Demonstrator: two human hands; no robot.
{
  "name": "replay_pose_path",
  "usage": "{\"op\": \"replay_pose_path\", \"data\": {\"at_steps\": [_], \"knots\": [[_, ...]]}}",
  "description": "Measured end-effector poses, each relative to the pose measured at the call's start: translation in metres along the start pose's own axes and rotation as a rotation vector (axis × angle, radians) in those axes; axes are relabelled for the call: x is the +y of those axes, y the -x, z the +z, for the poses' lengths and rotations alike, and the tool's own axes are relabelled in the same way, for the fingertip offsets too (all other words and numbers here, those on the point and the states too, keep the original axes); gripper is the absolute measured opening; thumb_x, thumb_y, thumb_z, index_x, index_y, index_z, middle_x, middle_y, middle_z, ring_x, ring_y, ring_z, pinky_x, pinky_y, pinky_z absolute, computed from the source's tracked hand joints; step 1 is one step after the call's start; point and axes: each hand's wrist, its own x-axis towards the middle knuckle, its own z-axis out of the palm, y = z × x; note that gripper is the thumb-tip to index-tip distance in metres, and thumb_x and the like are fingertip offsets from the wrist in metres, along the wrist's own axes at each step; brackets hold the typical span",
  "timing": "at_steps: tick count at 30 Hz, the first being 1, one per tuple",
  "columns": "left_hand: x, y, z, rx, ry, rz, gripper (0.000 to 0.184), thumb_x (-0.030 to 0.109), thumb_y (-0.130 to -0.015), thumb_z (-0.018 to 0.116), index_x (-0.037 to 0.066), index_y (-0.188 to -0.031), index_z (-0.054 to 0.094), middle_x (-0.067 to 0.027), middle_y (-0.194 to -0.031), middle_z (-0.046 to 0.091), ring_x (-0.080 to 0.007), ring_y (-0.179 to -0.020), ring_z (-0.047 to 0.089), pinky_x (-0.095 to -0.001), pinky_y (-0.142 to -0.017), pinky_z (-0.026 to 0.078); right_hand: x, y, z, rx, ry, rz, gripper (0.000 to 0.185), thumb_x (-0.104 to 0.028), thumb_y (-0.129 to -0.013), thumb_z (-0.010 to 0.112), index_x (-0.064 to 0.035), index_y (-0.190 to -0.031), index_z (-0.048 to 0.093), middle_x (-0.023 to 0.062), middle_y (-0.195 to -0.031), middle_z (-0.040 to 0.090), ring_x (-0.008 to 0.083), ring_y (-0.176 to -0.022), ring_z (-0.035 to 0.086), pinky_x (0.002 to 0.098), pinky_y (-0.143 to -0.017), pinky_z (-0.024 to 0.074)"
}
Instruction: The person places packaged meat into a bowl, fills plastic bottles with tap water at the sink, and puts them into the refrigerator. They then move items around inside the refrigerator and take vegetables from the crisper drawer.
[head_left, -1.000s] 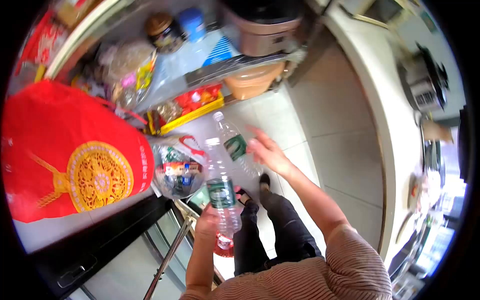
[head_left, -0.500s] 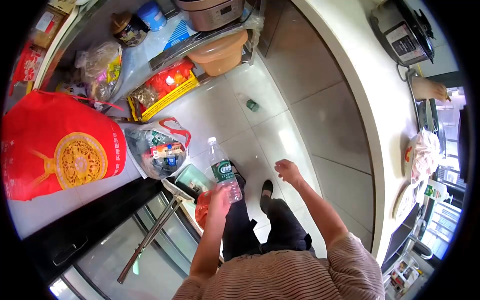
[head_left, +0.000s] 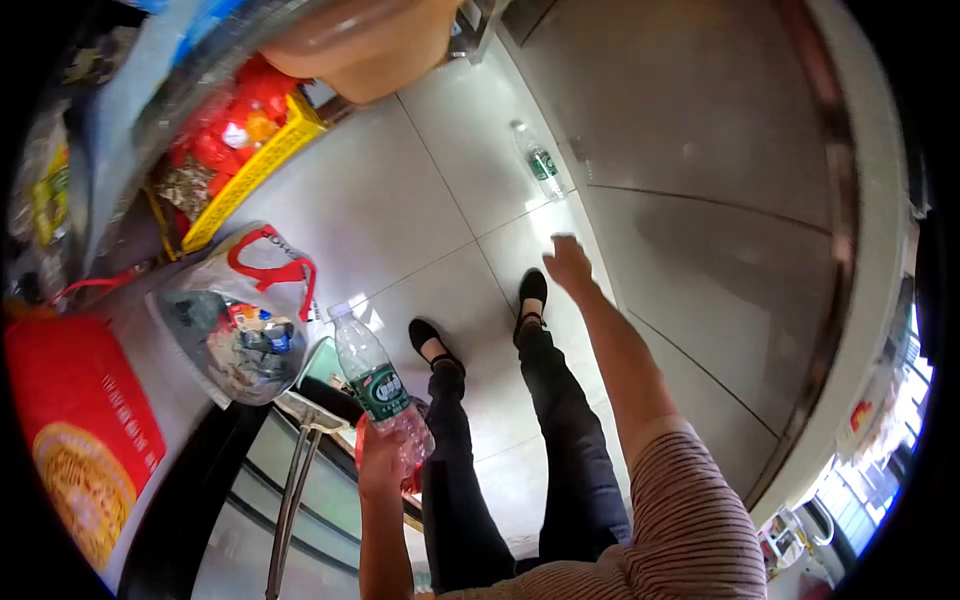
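My left hand (head_left: 385, 455) is closed around the lower part of a clear plastic bottle (head_left: 372, 365) with a green label and a white cap. The bottle stands tilted, cap end away from me. My right hand (head_left: 567, 262) is stretched forward over the floor, fingers loosely bent and slightly apart, with nothing visible in it. Beyond it, a second clear bottle (head_left: 540, 163) with a green label lies on the tiles near the cabinet base, apart from my hand.
A white bag (head_left: 232, 330) of mixed waste stands at left, next to a red bag (head_left: 85, 430). A dustpan (head_left: 325, 375) and a metal handle (head_left: 292, 500) are near my left arm. A yellow-edged box (head_left: 250, 170) and an orange basin (head_left: 365, 50) sit at upper left.
My view has come lower and closer to the floor. My right hand has reached forward toward the lying bottle. The other bottle stays in my left hand.
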Motion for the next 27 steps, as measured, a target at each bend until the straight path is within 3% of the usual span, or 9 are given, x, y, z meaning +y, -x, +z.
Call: {"op": "replay_pose_path", "data": {"at_steps": [5,7,12,13,15,17,21,23,27], "knots": [[-0.034,-0.078,0.027,0.063,-0.087,0.035,0.067,0.041,-0.072,0.073,0.000,-0.117,0.045,-0.0141,-0.100,0.059,-0.0215,-0.081,0.059,-0.0342,-0.069,0.049,0.029,-0.154,0.052,0.117,0.111,-0.070,0.062,-0.031,-0.078,0.062,-0.0016,-0.127,0.040,0.0191,-0.128,0.044,0.0357,-0.115,0.044,0.0430,-0.097,0.0383],[-0.053,-0.110,0.033,0.073,-0.100,0.019,0.076,0.046,-0.073,0.071,0.000,-0.124,0.039,-0.0160,-0.109,0.057,-0.0204,-0.085,0.058,-0.0335,-0.072,0.049,0.033,-0.197,0.049,0.013,-0.042,0.075,0.076,-0.033,-0.078,0.064,0.0021,-0.135,0.027,0.0228,-0.136,0.034,0.0361,-0.123,0.037,0.0411,-0.102,0.0335],[-0.081,-0.164,0.044,0.158,-0.091,-0.108,0.086,0.046,-0.066,0.077,0.002,-0.127,0.035,-0.0093,-0.112,0.053,-0.0160,-0.091,0.055,-0.0298,-0.077,0.046,0.050,-0.241,0.121,0.104,-0.558,0.313,0.085,-0.039,-0.066,0.073,0.0027,-0.129,0.033,0.0221,-0.119,0.051,0.0319,-0.107,0.054,0.0382,-0.089,0.0430],[-0.087,-0.168,0.044,0.165,-0.123,-0.104,0.089,0.046,-0.064,0.079,0.002,-0.127,0.036,-0.0074,-0.111,0.053,-0.0154,-0.092,0.054,-0.0297,-0.077,0.046,0.037,-0.235,0.119,0.110,-0.745,0.272,0.072,-0.038,-0.063,0.074,0.0012,-0.115,0.044,0.0189,-0.104,0.059,0.0283,-0.091,0.061,0.0380,-0.078,0.0476],[-0.090,-0.168,0.047,0.162,-0.165,-0.060,0.080,0.036,-0.067,0.078,0.002,-0.127,0.037,-0.0050,-0.108,0.052,-0.0156,-0.096,0.052,-0.0310,-0.082,0.045,0.014,-0.216,0.116,-0.145,-0.554,0.307,0.058,-0.033,-0.063,0.075,-0.0014,-0.105,0.049,0.0163,-0.097,0.061,0.0254,-0.084,0.061,0.0362,-0.071,0.0492],[-0.094,-0.167,0.034,0.173,-0.155,-0.081,0.071,0.027,-0.071,0.073,0.001,-0.126,0.038,-0.0060,-0.109,0.052,-0.0171,-0.098,0.052,-0.0348,-0.088,0.043,0.002,-0.186,0.152,-0.050,-0.481,0.211,0.059,-0.029,-0.060,0.078,-0.0013,-0.105,0.049,0.0145,-0.092,0.061,0.0222,-0.081,0.060,0.0333,-0.067,0.0497],[-0.049,-0.157,0.080,0.029,0.217,0.052,0.067,0.030,-0.072,0.071,-0.001,-0.123,0.041,-0.0105,-0.111,0.052,-0.0258,-0.103,0.051,-0.0430,-0.096,0.039,-0.061,-0.051,0.108,-0.466,-1.566,0.117,0.052,-0.003,-0.065,0.074,0.0005,-0.111,0.050,0.0089,-0.101,0.060,0.0187,-0.090,0.059,0.0325,-0.076,0.0500],[-0.043,-0.133,0.079,-0.042,0.198,0.026,0.077,0.038,-0.069,0.073,0.000,-0.127,0.039,-0.0126,-0.120,0.050,-0.0304,-0.112,0.048,-0.0510,-0.099,0.034,-0.079,0.022,0.036,-0.749,-1.724,0.344,0.056,-0.001,-0.066,0.073,0.0002,-0.116,0.047,0.0103,-0.105,0.058,0.0195,-0.094,0.058,0.0331,-0.081,0.0494],[-0.014,-0.064,0.145,-0.219,0.205,0.017,0.094,0.049,-0.067,0.070,0.002,-0.136,0.026,-0.0147,-0.133,0.039,-0.0342,-0.121,0.041,-0.0590,-0.098,0.032,-0.093,0.127,-0.077,-0.595,-2.073,0.105,0.064,0.004,-0.071,0.068,-0.0024,-0.126,0.037,0.0110,-0.117,0.052,0.0206,-0.109,0.052,0.0342,-0.093,0.0428]]}}
